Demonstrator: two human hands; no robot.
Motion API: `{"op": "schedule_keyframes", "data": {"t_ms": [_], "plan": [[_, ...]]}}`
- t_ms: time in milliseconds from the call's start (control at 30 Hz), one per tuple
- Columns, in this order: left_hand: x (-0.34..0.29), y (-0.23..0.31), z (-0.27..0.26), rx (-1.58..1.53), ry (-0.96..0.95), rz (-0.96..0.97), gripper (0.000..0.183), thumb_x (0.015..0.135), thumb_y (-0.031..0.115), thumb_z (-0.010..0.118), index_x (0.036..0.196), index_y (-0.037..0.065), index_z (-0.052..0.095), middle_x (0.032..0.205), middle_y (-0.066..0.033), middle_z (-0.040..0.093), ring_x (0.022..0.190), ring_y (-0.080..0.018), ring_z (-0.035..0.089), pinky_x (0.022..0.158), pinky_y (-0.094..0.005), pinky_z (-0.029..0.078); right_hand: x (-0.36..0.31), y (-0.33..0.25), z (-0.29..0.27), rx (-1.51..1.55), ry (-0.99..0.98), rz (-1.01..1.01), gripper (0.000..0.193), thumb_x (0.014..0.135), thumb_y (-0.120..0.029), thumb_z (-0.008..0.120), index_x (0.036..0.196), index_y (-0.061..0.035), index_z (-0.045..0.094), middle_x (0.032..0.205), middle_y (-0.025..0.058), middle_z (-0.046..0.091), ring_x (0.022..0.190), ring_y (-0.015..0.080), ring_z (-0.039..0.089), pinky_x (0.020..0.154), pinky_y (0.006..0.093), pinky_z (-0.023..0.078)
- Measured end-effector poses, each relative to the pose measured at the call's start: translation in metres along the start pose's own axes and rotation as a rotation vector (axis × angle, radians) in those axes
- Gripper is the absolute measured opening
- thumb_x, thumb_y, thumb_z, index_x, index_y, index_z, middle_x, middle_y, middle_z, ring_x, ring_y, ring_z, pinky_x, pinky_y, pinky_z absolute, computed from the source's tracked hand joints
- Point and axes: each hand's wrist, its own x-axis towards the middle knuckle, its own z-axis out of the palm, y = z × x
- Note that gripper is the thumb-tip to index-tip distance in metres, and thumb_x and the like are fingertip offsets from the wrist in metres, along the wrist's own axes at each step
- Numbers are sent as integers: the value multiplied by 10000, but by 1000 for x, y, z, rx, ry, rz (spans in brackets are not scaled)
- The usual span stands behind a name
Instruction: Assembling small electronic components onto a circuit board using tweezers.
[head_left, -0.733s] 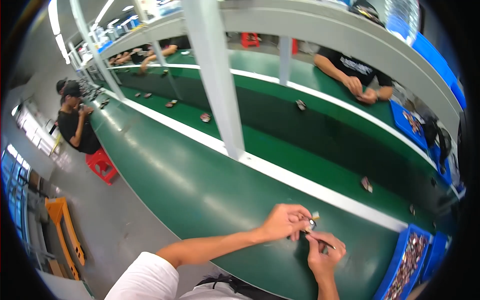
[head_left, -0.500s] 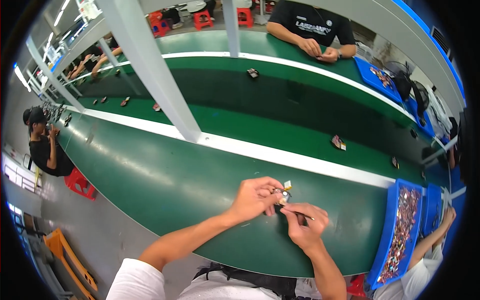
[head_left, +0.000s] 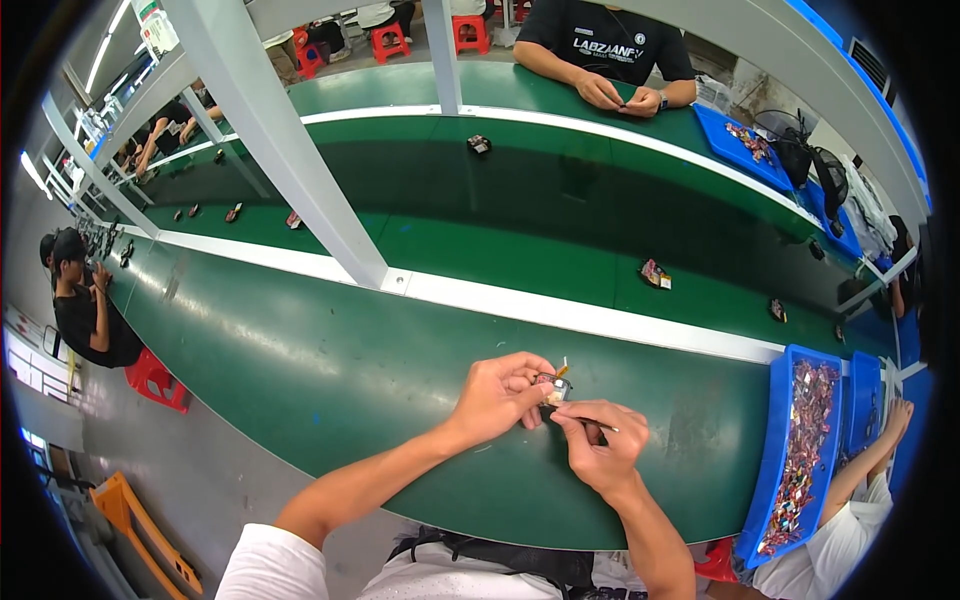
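Left hand (head_left: 498, 398) closed in a pinch, thumb and fingertips gripping a small dark-rimmed electronic piece with a pale, shiny face (head_left: 557, 391). Right hand (head_left: 603, 445) also nearly closed, thumb and fingers pinched round a slim, dark, rod-like tool (head_left: 600, 424), back end sticking out to the right. Piece is up between the two hands, above the dark green, smooth counter (head_left: 390, 370).

Change: piece has turned in the left-hand grip — its thin yellow-and-white tab (head_left: 564, 369) showed a broad face half a second ago, now nearly edge-on. Both grips kept. Reads as reorienting the piece while the tool works at its near side; tip hidden by fingers, can't tell if it touches.

Right of the hands: long blue plastic bin (head_left: 776, 450) full of small mixed-colour parts (head_left: 808, 430). Beyond the hands, past a white straight rail (head_left: 560, 320), a small dark-and-pink assembly (head_left: 655, 274) lies on a green strip. Farther off, a co-worker in a black shirt (head_left: 612, 50), hands together.
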Motion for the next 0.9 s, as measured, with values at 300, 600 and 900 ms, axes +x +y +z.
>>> {"op": "schedule_keyframes", "data": {"t_ms": [300,600,900], "plan": [[3,3,-2,87,-38,-20,191,971,-14,606,1149,-82,602,833,-117,706,622,-146,680,547,-261,567,1,2,0,10,-5,-19,139,757,41,781,824,-68,728,776,46,760,534,137,656,472,241,417],[17,7,-2,30,123,49,173,944,-4,633,1092,-91,604,808,-111,672,628,-159,688,531,-283,576,7,8,-3,-3,135,-153,152,749,27,801,852,-54,723,815,72,761,513,144,639,454,248,425],[150,51,-61,520,428,165,175,910,38,670,1014,-103,658,770,-121,709,571,-165,693,519,-282,589,4,10,-5,-27,162,-76,145,747,-19,830,852,-44,733,777,58,745,431,122,538,426,254,403]]}}
